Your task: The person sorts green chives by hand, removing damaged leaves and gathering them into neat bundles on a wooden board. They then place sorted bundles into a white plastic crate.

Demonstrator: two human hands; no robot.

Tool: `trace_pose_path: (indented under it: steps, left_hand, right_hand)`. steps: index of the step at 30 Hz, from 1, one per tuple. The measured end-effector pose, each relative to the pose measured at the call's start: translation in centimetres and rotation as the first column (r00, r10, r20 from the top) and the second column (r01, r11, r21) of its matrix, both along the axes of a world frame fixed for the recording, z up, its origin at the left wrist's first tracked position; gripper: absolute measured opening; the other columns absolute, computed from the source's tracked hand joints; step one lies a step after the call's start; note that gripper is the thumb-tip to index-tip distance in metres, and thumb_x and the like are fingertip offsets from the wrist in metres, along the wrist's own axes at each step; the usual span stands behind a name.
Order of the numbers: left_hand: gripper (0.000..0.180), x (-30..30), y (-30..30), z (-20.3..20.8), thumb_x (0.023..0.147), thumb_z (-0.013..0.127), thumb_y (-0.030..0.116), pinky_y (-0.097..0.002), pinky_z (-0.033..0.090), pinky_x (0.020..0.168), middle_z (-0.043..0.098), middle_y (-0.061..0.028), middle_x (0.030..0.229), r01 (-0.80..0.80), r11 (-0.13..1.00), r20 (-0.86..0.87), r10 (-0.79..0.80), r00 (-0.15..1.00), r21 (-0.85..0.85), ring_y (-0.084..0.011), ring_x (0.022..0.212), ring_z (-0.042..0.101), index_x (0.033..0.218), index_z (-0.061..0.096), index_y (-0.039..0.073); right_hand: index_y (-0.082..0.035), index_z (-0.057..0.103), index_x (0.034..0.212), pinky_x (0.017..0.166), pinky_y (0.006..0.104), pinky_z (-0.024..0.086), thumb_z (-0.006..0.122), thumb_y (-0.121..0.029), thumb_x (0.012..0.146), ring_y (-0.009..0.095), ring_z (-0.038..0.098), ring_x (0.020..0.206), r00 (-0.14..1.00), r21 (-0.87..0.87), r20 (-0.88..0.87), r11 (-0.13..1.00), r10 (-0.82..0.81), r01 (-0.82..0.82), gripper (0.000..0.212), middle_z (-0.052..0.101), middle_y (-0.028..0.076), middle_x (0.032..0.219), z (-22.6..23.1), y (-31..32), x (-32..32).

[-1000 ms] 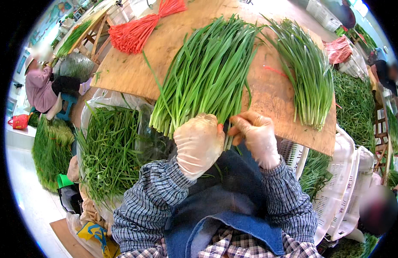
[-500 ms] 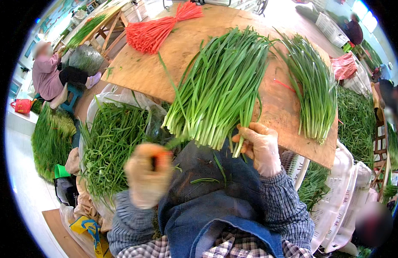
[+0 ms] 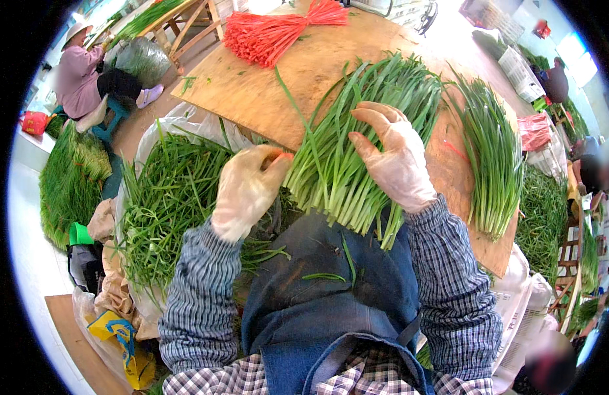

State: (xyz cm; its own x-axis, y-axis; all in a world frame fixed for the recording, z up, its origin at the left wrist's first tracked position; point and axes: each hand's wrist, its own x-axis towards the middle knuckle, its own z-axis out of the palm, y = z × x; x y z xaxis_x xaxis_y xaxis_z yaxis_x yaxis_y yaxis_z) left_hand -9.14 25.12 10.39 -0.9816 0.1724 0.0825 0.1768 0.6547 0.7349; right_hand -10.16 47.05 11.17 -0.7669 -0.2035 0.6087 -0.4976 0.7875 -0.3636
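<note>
A loose pile of garlic chives (image 3: 363, 151) lies on the wooden board in front of me, its pale cut ends toward me. My right hand (image 3: 396, 155), in a thin whitish glove, is over the pile with thumb and fingers apart, holding nothing. At the pile's left edge is my left hand (image 3: 248, 187), gloved too, its fingers curled in toward the thumb. Orange-red shows at these fingertips; whether anything is pinched there is hidden. A second bunch of chives (image 3: 492, 161) lies to the right, with a thin red strip (image 3: 456, 150) between the two.
Red ties (image 3: 284, 33) are heaped at the far side of the board (image 3: 232, 92). A plastic-lined container of loose green leaves (image 3: 176, 204) stands at left. Leaf scraps (image 3: 324, 276) lie on my apron. A seated person (image 3: 80, 72) works at far left; white crates (image 3: 515, 322) stand at right.
My right hand has left the cut ends at the near right and moved up over the pile, opening. My left hand has moved up and right to the pile's edge. The view has shifted slightly.
</note>
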Motion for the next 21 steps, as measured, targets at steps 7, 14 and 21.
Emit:
trace_pose_path:
  steps: [7, 14, 21]
  left_hand:
    - [0.052, -1.8, 3.0, -2.1, 0.074, 0.065, 0.020, -0.0328, 0.041, 0.088, 0.056, -0.0214, 0.109, 0.152, 0.986, 0.028, -0.154, 0.988, 0.071, -0.0267, 0.103, 0.054, 0.116, 0.048, -0.006]
    - [0.058, -1.1, 2.7, -2.6, 0.072, 0.066, 0.024, -0.0378, 0.038, 0.090, 0.051, -0.0233, 0.111, 0.105, 0.992, -0.140, -0.114, 0.984, -0.066, -0.0349, 0.105, 0.048, 0.118, 0.045, -0.005]
    - [0.075, 1.2, 6.3, -0.7, 0.065, 0.062, 0.055, -0.0421, 0.029, 0.092, 0.047, -0.0119, 0.112, 0.103, 0.924, -0.495, -0.289, 0.819, -0.368, -0.0274, 0.107, 0.040, 0.119, 0.048, 0.005]
  right_hand:
    - [-0.001, 0.045, 0.117, 0.095, 0.0408, 0.036, 0.062, -0.016, 0.068, 0.034, 0.041, 0.114, 0.989, 0.149, 0.130, 0.984, 0.074, -0.093, 0.054, 0.047, 0.016, 0.120, -1.0, -1.4, -1.3]
    - [-0.001, 0.047, 0.117, 0.099, 0.0364, 0.032, 0.055, 0.000, 0.064, 0.032, 0.041, 0.115, 0.976, -0.127, 0.217, 0.992, 0.027, 0.001, 0.053, 0.048, 0.017, 0.119, -2.7, 1.7, 2.9]
    - [0.001, 0.051, 0.115, 0.101, 0.0317, 0.029, 0.048, 0.006, 0.061, 0.023, 0.043, 0.117, 0.951, -0.512, 0.303, 0.852, 0.060, 0.109, 0.054, 0.049, 0.012, 0.121, -3.2, 2.8, 3.8]
